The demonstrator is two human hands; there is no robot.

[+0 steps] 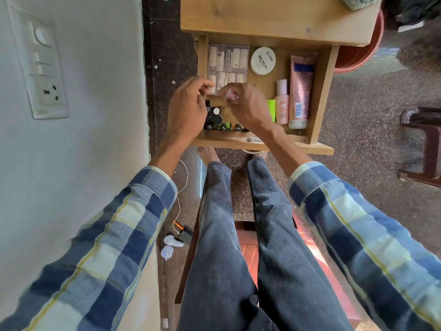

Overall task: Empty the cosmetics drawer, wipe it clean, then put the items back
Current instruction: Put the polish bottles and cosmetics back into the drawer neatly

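- Apparently early emptying, or late restocking; cannot tell which: open wooden drawer (322, 91) full of cosmetics, directly below.
- Right hand (245, 103) pinching a small pink bottle (231, 94) above drawer centre.
- Left hand (188, 106) curled at clear nail-tip box (228, 65), grip uncertain.
- Next, if emptying: lifting bottle clear onto cabinet top (274, 17).

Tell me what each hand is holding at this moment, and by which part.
The right hand grips a small pink item in its curled fingers; which part cannot be told. The left hand hovers at the clear case; whether it holds anything cannot be told.
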